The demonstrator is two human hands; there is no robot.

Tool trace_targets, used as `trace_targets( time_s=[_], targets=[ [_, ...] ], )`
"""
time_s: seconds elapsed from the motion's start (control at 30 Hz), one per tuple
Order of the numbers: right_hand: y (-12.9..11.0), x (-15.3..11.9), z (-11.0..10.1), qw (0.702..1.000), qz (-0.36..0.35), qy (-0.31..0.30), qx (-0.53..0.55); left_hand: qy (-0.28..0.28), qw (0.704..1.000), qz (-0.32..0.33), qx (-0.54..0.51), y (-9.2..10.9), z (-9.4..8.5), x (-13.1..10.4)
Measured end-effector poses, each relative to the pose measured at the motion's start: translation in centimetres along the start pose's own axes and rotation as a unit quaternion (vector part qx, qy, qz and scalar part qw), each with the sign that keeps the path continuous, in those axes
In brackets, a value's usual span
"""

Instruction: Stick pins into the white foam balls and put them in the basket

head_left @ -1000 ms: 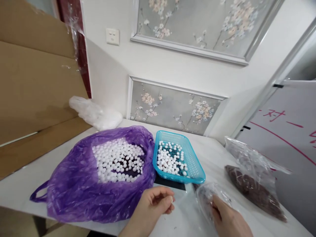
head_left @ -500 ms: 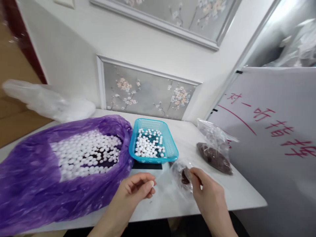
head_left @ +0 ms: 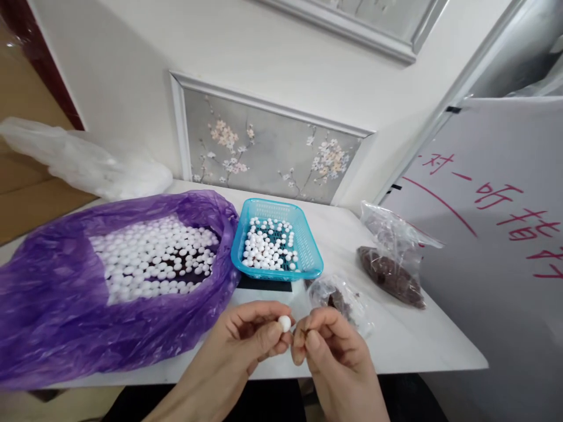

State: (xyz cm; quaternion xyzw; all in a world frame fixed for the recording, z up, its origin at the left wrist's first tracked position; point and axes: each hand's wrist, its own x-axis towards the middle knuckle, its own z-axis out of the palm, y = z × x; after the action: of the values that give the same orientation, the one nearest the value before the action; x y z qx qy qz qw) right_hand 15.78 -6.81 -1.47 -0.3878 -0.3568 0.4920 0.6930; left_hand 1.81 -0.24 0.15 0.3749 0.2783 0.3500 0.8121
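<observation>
A: State of the left hand (head_left: 246, 340)?
B: Clamped on a white ball (head_left: 285, 323) — held over the table (head_left: 444, 346), in front of the blue basket (head_left: 281, 274).
A: Right hand (head_left: 338, 351)?
B: Pinched on a brownish piece (head_left: 307, 333), too small to identify; this hand is just beside the left.
A: Adjacent items?
B: A clear bag (head_left: 359, 313) holding dark brown material (head_left: 338, 301) — just beyond the right hand; a purple bag (head_left: 145, 334) of similar balls (head_left: 141, 252), left of the basket.
</observation>
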Motion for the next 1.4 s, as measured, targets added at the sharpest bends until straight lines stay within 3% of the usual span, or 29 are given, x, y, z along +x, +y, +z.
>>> trace_targets(
  time_s=[0.23,0.67,0.83,1.07,1.4],
  targets=[
    [-0.5,-0.6,1.8,0.995,-0.021,0.041,-0.09,0.009,1.0,0.029,-0.002,0.3,-0.2,-0.7],
    [0.2,-0.8,3.1,0.989,-0.085,0.063,-0.106,0.013,0.999,0.05,-0.003,0.0,-0.5,-1.0],
    [0.5,-1.0,3.0,0.994,-0.077,0.044,-0.065,0.011,0.995,-0.013,-0.099,0.1,-0.5,-1.1],
    [0.3,-0.9,3.2,0.997,-0.061,0.03,-0.027,0.057,0.974,-0.09,-0.201,0.9,-0.4,-1.5],
    [0.1,-0.9,4.3,0.992,-0.081,0.051,-0.081,0.003,0.991,-0.012,-0.132,-0.1,-1.4,-1.1]
  ],
)
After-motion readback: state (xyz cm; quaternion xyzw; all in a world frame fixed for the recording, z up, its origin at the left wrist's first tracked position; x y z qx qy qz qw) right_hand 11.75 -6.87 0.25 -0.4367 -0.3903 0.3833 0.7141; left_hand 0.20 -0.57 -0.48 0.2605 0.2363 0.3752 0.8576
